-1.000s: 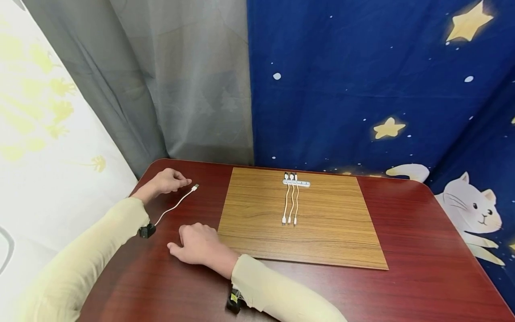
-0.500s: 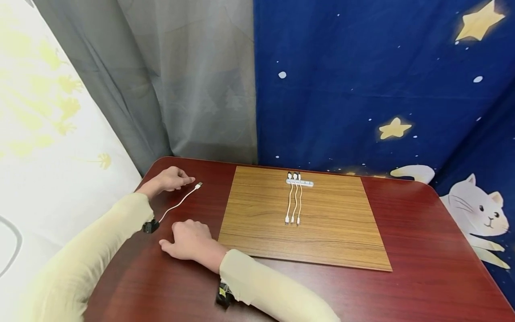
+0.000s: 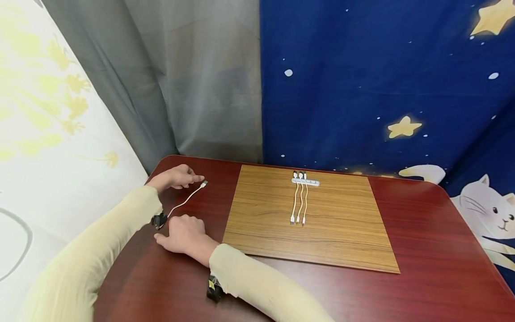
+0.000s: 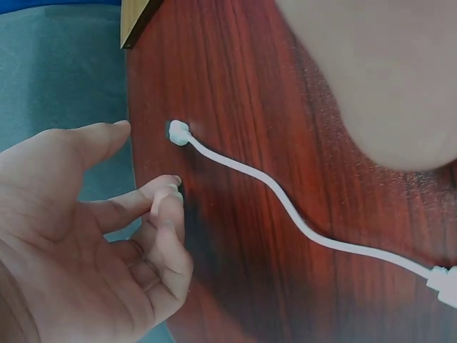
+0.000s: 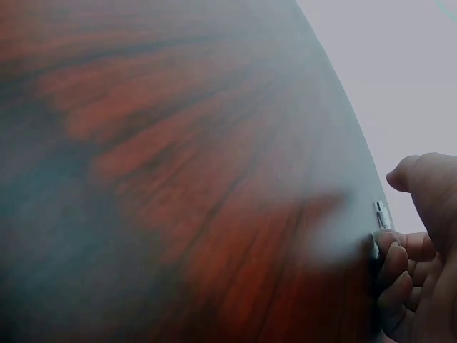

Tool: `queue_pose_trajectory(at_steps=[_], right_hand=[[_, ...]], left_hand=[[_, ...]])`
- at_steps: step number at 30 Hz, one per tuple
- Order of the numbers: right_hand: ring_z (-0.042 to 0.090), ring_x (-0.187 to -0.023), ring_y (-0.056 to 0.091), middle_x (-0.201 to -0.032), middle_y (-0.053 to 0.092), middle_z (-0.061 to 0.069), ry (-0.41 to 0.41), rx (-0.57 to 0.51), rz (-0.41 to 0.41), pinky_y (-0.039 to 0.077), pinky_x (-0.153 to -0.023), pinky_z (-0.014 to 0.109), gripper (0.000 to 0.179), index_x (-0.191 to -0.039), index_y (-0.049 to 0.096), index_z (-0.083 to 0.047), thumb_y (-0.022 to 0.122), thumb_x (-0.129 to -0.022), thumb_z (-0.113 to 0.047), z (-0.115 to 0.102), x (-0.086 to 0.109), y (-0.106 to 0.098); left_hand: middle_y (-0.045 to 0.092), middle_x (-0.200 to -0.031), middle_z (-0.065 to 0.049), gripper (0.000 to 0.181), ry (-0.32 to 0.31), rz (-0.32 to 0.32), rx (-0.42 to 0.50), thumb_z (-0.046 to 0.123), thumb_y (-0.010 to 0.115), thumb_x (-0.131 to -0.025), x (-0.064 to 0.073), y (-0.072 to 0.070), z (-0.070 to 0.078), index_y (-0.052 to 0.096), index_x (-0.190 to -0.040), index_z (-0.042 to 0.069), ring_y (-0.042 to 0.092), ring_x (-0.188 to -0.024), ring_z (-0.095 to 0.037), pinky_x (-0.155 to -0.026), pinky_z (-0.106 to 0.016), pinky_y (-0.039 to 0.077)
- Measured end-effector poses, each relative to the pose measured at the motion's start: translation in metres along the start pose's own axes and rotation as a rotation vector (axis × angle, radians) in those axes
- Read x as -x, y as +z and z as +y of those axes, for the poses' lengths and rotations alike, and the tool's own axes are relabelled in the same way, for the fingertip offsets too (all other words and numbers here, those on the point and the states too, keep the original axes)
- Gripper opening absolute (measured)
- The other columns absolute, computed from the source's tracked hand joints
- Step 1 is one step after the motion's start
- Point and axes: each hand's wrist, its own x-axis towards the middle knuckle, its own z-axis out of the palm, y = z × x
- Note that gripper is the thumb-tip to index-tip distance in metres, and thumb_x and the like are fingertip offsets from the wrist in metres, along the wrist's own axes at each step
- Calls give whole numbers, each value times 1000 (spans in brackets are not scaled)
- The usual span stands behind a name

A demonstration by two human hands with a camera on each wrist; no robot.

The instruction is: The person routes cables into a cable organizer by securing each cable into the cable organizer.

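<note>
A short white USB cable (image 3: 189, 197) lies on the red-brown table at the left. My left hand (image 3: 181, 176) is beside its far plug (image 4: 178, 132); in the left wrist view the thumb and index finger are apart, the plug beyond their tips, and the other fingers curl loosely around nothing. My right hand (image 3: 187, 235) hovers palm down by the cable's near end, thumb spread away from the fingers. The right wrist view shows a small connector (image 5: 381, 213) past that hand's loosely bent fingers (image 5: 396, 264). The cable's near plug (image 4: 444, 286) is hidden behind the hands in the head view.
A wood-grain board (image 3: 257, 214) lies at the table's middle. Near its far edge a pale cable clip strip (image 3: 315, 183) holds three short white cables (image 3: 301, 201) side by side. Curtains (image 3: 217, 89) hang behind the table (image 3: 434, 250).
The head view has turned, so the scene slides right. My right hand has moved left toward the cable's near end. My left fingertips have come closer to the far plug.
</note>
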Motion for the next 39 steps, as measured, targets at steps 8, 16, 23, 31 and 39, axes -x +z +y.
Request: queue_pose_trajectory(at_steps=[8,16,23,31,39], right_hand=[[14,-69,60,-82,64,-6,46,55,-33,47,-57,34,54,-88,72,-25,58,-86,-77,-9,-14,3],[15,-73,61,-90,66,-10,68,115,-46,47,-60,35,51,-90,74,-31,55,-86,-79,-18,-24,8],[14,-81,63,-103,67,-11,89,188,-66,48,-65,35,52,-110,74,-38,52,-88,-79,-26,-32,9],[14,-88,63,-113,65,-12,111,238,-101,48,-69,35,56,-122,68,-39,46,-90,-80,-30,-37,11],[14,-94,63,-117,65,-12,113,241,-96,47,-70,36,49,-124,66,-43,47,-92,-76,-33,-39,9]], left_hand=[[54,-83,-8,39,-15,-37,-47,38,60,-102,-3,-5,5,61,-89,2,51,-74,-18,-66,-33,47],[49,-79,-3,38,-54,-151,-81,37,59,-103,-4,-15,12,53,-81,6,47,-68,-15,-68,-34,46],[54,-90,-8,35,-77,-196,-65,35,57,-104,-6,-20,12,54,-87,5,55,-85,-22,-78,-39,48],[57,-85,-3,31,-91,-238,-71,33,58,-104,-14,-24,16,59,-87,7,54,-82,-18,-75,-34,47],[58,-79,1,33,-119,-266,-116,35,61,-103,-21,-26,22,65,-94,4,56,-76,-14,-75,-35,48]])
